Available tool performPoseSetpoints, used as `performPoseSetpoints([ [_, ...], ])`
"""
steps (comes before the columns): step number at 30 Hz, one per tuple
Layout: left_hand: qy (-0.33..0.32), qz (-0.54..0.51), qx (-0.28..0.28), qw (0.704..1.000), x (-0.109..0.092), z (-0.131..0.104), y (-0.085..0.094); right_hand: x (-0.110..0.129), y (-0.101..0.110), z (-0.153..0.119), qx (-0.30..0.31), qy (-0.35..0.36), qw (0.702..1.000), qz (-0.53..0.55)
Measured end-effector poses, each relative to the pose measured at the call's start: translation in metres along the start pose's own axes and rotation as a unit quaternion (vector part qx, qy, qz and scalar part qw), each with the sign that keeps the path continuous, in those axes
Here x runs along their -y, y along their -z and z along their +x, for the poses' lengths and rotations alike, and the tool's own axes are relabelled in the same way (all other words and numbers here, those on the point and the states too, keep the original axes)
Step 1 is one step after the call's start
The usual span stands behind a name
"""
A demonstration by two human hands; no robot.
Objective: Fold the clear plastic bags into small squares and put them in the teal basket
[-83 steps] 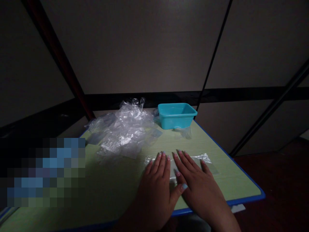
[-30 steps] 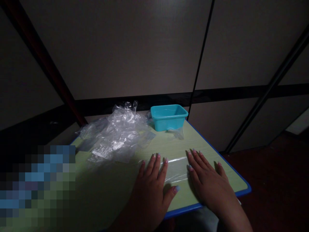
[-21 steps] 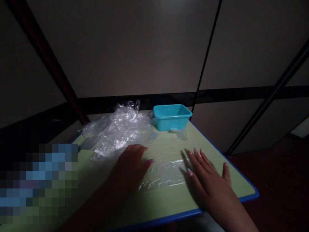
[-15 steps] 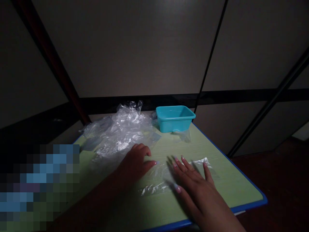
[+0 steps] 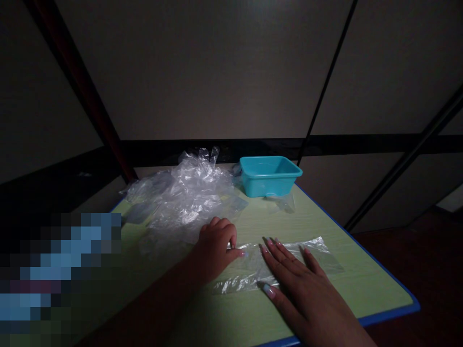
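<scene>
A clear plastic bag lies flattened across the green table, crinkled along its near edge. My right hand is spread palm down over its right half, fingers stretched out and pressing on the film. At its left end is my left hand, with the fingers curled down and the index fingertip close to the thumb at the bag's upper edge. The film between those fingertips is hard to make out. Beyond my left hand rises a loose heap of clear plastic bags.
A turquoise plastic basin stands at the table's far right, with a small piece of clear film in front of it. The table has a blue rim. Dark-banded panels stand behind it.
My left fingers have curled in closer to the thumb. My right hand has flattened lower onto the bag, and more of the bag's right end shows. The view has shifted slightly.
</scene>
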State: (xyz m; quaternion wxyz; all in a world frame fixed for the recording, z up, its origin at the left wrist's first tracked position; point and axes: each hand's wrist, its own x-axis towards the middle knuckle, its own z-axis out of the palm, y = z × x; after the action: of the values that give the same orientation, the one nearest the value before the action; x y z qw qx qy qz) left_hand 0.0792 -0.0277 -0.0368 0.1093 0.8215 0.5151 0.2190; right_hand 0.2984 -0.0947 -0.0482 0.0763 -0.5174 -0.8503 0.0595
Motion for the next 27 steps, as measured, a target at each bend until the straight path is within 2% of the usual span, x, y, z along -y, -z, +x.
performPoseSetpoints([
  [15, 0.011, -0.018, 0.011, 1.0, 0.0028, -0.0015, 0.0009, 0.0014, 0.0035, 0.0003, 0.003, -0.004, 1.0, 0.01],
  [27, 0.042, -0.101, 0.022, 0.994, 0.0017, -0.004, -0.0004, 0.0023, 0.0052, 0.0009, 0.002, -0.012, 1.0, 0.028],
])
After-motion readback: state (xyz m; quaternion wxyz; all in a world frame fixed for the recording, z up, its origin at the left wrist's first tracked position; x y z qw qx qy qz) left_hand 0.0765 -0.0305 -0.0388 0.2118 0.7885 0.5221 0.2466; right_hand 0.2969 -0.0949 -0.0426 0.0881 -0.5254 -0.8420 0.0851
